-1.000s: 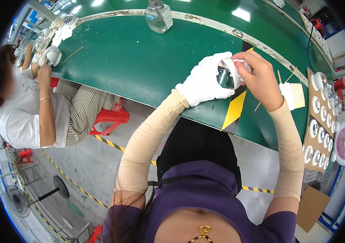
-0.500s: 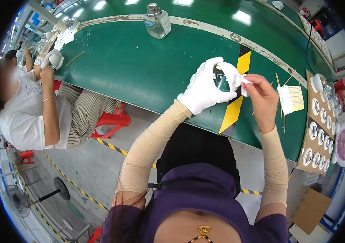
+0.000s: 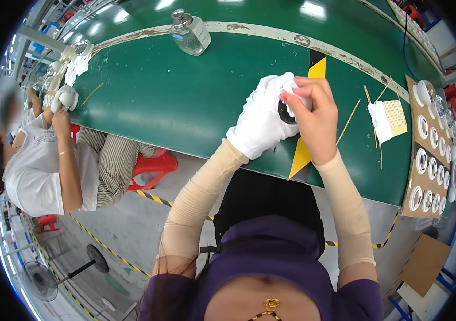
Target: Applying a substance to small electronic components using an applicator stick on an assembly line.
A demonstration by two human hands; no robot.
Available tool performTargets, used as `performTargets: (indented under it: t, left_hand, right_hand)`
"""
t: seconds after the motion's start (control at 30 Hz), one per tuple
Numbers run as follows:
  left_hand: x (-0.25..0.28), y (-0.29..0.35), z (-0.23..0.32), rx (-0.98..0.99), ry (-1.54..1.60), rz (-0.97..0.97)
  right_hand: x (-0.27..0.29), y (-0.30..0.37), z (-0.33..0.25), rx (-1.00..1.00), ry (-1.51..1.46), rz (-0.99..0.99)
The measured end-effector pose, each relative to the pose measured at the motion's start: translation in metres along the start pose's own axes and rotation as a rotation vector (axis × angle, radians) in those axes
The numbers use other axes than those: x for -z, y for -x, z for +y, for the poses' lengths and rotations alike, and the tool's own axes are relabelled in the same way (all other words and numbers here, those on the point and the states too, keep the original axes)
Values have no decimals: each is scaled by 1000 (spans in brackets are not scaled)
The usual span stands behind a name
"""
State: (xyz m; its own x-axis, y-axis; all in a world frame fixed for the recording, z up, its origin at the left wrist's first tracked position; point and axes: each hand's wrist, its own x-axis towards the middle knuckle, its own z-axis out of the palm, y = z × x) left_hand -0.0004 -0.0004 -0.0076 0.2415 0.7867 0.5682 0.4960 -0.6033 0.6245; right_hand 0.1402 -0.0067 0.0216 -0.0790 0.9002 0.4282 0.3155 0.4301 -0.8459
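My left hand [image 3: 264, 115], in a white glove, is closed around a round white housing with a dark glossy face [image 3: 286, 114]. Most of that piece is hidden behind my fingers. My bare right hand [image 3: 317, 116] pinches a bunched white cloth [image 3: 289, 97] and presses it against the piece's rim. Both hands meet above the green table [image 3: 228, 80], beside a yellow and black tape stripe [image 3: 303, 158].
A glass pump bottle [image 3: 191, 33] stands at the back. Rightward lie thin wooden sticks [image 3: 349, 122], a white cloth on a yellow dotted pad [image 3: 395, 117], and a cardboard board with several white rings [image 3: 422, 160]. A co-worker [image 3: 46, 166] sits at left, holding a white round piece.
My right hand has moved left with the cloth, from the side of the housing to over it. The housing has turned, so less of its white shell shows. My view has shifted slightly.
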Motion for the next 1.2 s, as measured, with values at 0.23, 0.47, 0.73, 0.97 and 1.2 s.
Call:
performTargets:
  t: [0.23,0.47,0.73,0.97,1.2]
  left_hand:
    - [-1,-2,-2,104,242,-11]
    - [-4,5,-8,170,271,0]
    - [0,2,7,239,230,-5]
    - [6,13,7,202,188,26]
    - [7,16,15,119,74,19]
  right_hand:
    - [7,7,0,207,136,-53]
    - [11,7,-3,163,84,-106]
    - [-12,-35,3,-146,-1,-30]
    - [24,-16,21,-196,-327,110]
    - [38,17,-1,187,400,163]
